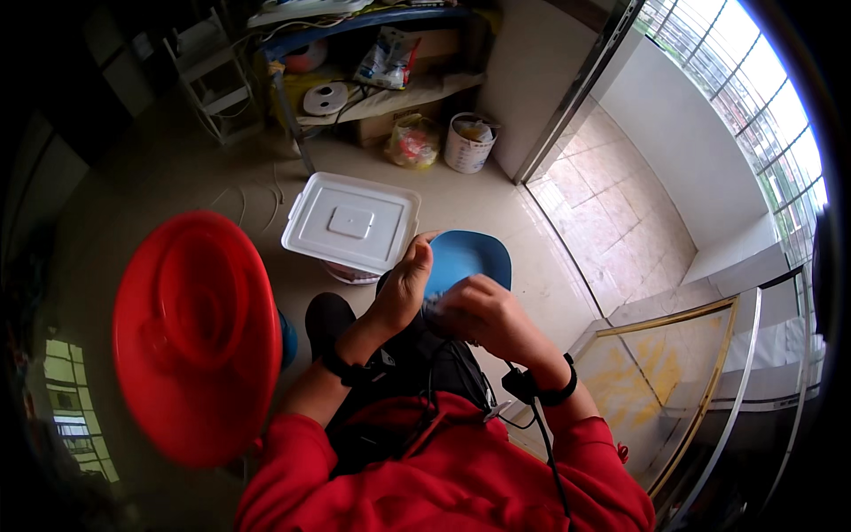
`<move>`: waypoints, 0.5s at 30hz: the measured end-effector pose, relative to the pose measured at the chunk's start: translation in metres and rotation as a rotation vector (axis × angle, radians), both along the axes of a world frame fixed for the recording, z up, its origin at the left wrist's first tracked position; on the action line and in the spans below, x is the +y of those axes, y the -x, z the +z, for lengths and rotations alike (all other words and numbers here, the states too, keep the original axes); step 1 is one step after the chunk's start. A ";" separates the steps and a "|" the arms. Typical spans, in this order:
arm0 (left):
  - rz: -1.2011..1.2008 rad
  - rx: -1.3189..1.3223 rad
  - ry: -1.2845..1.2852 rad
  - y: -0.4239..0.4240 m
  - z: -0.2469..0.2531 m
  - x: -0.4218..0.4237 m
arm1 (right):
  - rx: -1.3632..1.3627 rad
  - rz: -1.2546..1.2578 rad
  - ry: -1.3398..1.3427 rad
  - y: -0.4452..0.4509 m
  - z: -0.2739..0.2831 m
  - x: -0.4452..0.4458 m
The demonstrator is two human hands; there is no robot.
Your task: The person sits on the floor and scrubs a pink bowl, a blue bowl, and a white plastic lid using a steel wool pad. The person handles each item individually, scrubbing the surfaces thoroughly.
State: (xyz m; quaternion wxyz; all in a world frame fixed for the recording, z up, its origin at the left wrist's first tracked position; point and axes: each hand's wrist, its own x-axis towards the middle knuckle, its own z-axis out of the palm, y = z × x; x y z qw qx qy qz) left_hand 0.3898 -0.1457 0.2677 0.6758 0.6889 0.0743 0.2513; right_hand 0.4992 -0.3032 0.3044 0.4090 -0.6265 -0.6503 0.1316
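Observation:
A shallow blue dish or tray [469,256] with rounded corners is tilted in front of me. My left hand [404,282] grips its left rim, thumb up. My right hand [482,309], blurred, is at the dish's lower part, its fingers curled on a small greyish bundle [433,304] that may be a scrubber or cloth; its exact kind cannot be told. Both wrists wear black straps, and a cable hangs from the right one. Just beyond the dish, a white rectangular plastic lid [351,223] lies on top of a container whose base shows below.
At my left stands a large red plastic basin [196,399], with a blue thing partly behind it. A shelf [399,93] with a bag and a white appliance is ahead. By it on the floor are a yellowish plastic bag [413,143] and a white bucket [469,153]. A glass-panelled frame [721,359] stands right.

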 end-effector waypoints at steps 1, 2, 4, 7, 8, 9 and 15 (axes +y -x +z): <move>-0.017 0.007 -0.015 0.000 -0.001 0.000 | 0.012 -0.135 -0.054 0.000 -0.001 0.000; -0.034 0.014 -0.029 0.000 -0.003 0.001 | 0.024 -0.271 -0.108 0.002 0.000 0.002; -0.120 0.083 -0.027 0.006 0.000 0.002 | 0.014 -0.445 -0.246 0.004 0.002 0.010; -0.104 0.129 -0.111 0.009 -0.004 -0.007 | -0.344 -0.388 -0.230 0.001 0.004 0.012; -0.111 0.012 -0.137 0.005 -0.008 -0.006 | -0.486 -0.389 -0.179 0.003 0.007 0.012; -0.102 0.035 -0.139 0.005 -0.008 -0.007 | -0.476 -0.418 -0.174 0.004 0.006 0.012; -0.052 0.151 -0.134 0.015 0.013 -0.004 | -0.429 -0.709 -0.138 -0.004 0.000 0.010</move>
